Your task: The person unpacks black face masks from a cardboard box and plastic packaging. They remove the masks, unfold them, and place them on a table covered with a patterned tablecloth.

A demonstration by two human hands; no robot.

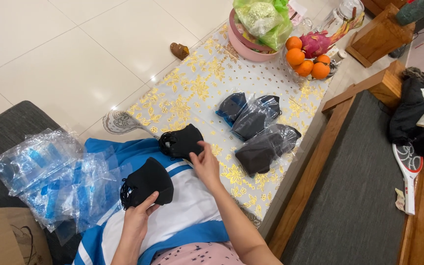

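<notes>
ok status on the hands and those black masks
Left hand holds black mask. Right hand touches second mask. Three bagged masks beyond, apart.

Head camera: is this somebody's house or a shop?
Probably a home living room: a low table with a flowery gold cloth, a bowl of oranges and a wooden sofa with a grey cushion.
</notes>
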